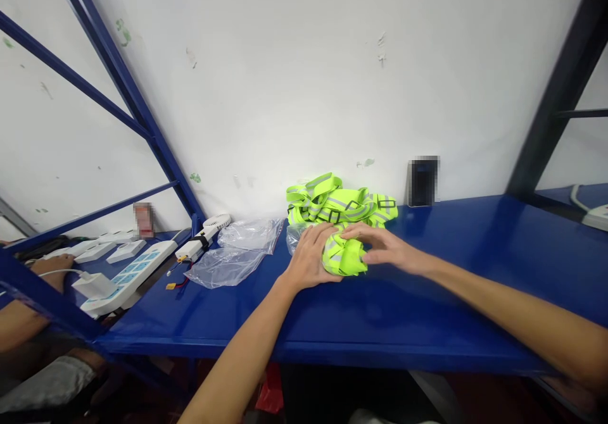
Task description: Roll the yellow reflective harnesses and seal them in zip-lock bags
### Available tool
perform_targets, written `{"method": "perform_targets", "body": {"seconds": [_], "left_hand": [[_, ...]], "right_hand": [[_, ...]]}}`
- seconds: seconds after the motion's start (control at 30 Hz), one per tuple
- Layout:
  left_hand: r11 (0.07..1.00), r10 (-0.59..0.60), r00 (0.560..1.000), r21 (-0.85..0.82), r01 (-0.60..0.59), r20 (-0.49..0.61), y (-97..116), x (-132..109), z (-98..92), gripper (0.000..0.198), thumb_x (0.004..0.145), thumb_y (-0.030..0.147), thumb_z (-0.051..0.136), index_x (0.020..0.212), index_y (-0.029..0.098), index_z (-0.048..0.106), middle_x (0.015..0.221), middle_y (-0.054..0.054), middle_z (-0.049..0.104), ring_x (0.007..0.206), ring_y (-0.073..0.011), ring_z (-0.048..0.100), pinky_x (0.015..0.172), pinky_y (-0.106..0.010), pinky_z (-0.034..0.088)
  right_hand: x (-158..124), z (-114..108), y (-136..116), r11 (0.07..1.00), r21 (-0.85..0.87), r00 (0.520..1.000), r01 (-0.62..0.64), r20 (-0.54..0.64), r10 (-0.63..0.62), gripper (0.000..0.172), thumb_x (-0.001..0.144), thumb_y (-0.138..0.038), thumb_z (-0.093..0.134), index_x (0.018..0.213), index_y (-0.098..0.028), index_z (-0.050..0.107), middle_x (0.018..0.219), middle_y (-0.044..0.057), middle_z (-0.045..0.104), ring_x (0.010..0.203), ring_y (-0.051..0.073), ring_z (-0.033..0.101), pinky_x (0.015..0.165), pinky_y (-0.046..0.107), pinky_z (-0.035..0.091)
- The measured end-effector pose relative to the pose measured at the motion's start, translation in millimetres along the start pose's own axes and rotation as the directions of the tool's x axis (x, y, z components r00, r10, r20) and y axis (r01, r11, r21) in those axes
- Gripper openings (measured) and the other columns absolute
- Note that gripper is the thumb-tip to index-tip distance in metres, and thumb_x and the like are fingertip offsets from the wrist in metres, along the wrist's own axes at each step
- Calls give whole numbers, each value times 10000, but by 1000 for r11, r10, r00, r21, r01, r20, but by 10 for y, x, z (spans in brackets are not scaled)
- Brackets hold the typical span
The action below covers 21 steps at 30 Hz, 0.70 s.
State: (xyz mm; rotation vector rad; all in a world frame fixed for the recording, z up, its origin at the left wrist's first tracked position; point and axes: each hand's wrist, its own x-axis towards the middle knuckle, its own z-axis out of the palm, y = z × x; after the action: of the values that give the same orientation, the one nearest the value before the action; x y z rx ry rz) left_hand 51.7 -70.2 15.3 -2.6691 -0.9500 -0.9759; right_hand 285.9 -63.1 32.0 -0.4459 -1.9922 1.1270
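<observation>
A bundle of neon-yellow reflective strap vest lies on the blue shelf. My left hand cups its left side with the fingers curled round the fabric. My right hand presses on the bundle's top and right side, fingers together. Behind them, against the white wall, sits a loose pile of more neon-yellow reflective vests with grey stripes and black buckles.
Clear plastic bags lie to the left of the vests. Further left are a small white fan, white power strips and another person's hand. A dark small box leans on the wall. Blue shelf posts rise at left.
</observation>
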Motion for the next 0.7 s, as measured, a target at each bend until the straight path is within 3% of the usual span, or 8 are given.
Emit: {"method": "perform_targets", "body": {"seconds": [0.1, 0.27, 0.47, 0.57, 0.7], "left_hand": [[999, 33, 998, 1, -33, 44, -17, -36, -44, 977, 581, 634, 758, 1368, 198, 378, 1405, -163, 465, 1342, -325, 397, 1152, -493, 238], [997, 78, 992, -7, -78, 101, 93, -40, -24, 956, 597, 637, 741, 1362, 194, 376, 1373, -161, 499, 1348, -315, 395, 1172, -492, 202], [999, 49, 996, 13, -51, 72, 168, -32, 25, 879, 658, 654, 687, 1341, 193, 381, 1325, -140, 545, 1321, -294, 436, 1177, -489, 214], [998, 50, 998, 34, -51, 38, 190, -1, 57, 823, 699, 667, 647, 1320, 185, 402, 1270, -134, 577, 1266, -290, 492, 1159, -490, 257], [996, 44, 999, 71, -45, 10, 262, 66, 79, 649, 759, 596, 624, 1234, 181, 472, 1173, -112, 617, 1155, -269, 554, 1087, -462, 357]], "right_hand": [[-10, -105, -41, 995, 15, 987, -103, 122, 100, 483, 675, -315, 812, 1131, -231, 678, 1229, 70, 510, 1124, 237, 533, 902, 379, 468], [-17, -50, 51, 995, -3, 994, -98, 50, 98, 372, 631, -271, 832, 981, -221, 717, 1026, 32, 499, 919, 173, 545, 640, 259, 494], [-19, 89, 99, 974, -226, 995, -6, -98, -17, 210, 714, -194, 735, 923, -205, 715, 886, 15, 477, 767, 141, 523, 615, 260, 455], [-27, 167, 125, 900, -433, 981, 47, -149, -123, 172, 796, -180, 644, 959, -199, 695, 881, 23, 479, 675, 127, 500, 596, 277, 441], [-28, 265, 193, 675, -723, 951, 150, -82, -299, 166, 893, -161, 500, 906, -186, 663, 845, 41, 485, 698, 154, 492, 648, 297, 437]]}}
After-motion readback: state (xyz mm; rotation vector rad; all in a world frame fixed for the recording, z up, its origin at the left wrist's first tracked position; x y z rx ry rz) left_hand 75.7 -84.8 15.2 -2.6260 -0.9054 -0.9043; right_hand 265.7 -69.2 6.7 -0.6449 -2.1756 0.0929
